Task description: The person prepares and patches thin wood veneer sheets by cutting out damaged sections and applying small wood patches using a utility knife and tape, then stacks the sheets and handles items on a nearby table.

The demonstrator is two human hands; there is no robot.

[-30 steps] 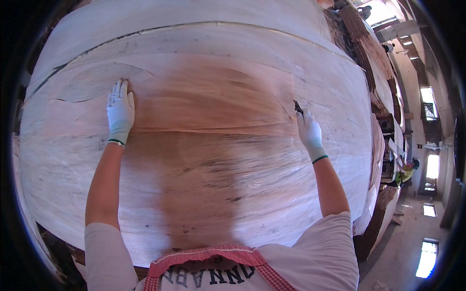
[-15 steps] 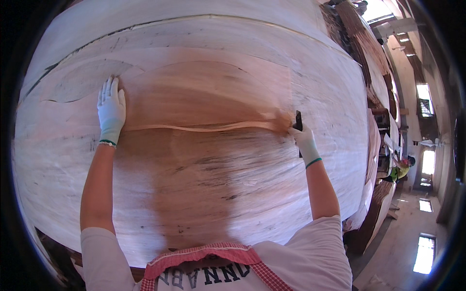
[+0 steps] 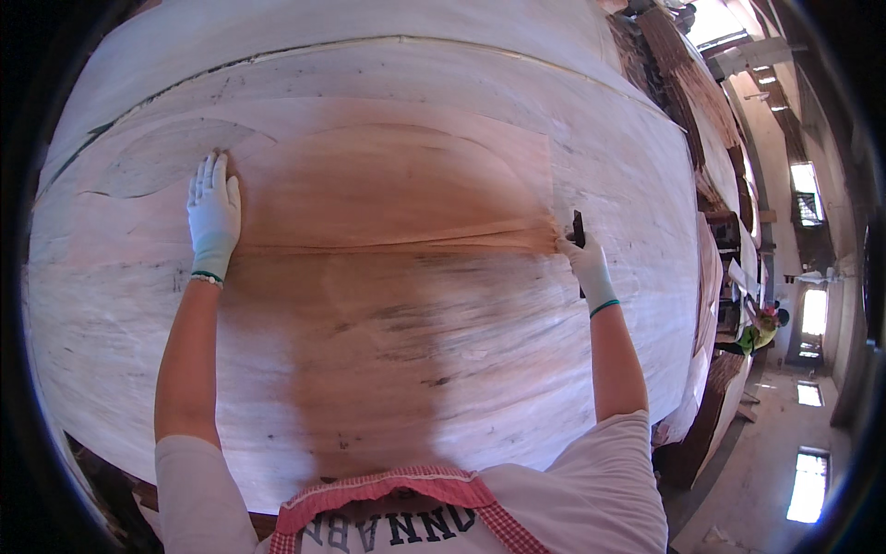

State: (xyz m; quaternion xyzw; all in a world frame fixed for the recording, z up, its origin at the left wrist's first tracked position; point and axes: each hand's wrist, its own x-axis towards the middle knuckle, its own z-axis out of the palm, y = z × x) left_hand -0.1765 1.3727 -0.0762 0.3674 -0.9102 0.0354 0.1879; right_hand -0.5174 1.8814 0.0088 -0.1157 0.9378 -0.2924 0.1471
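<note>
A thin, reddish-tan wood veneer piece (image 3: 397,180) lies across a broad, pale veneer sheet (image 3: 498,369). Its near edge forms a narrow, slightly raised fold running between my hands. On the left, my gloved left hand (image 3: 213,208) rests flat near the end of that edge, fingers stretched out and holding nothing. At the right end, my gloved right hand (image 3: 589,265) is closed around a black hand tool (image 3: 579,227), whose exact kind I cannot make out. Its fingertips touch the near right corner of the piece, and a pinch on it seems likely but is partly hidden.
A dark seam (image 3: 277,53) crosses the far part of the sheet. To the right stand stacks of brown veneer (image 3: 688,88) with ragged edges. Farther off, a person in a yellow-green top (image 3: 761,331) bends beside other stacks, near bright windows (image 3: 808,485).
My right hand has moved slightly right with the tool. The wavy near edge of the veneer piece is now straighter and drawn out. My left hand stays nearly in place.
</note>
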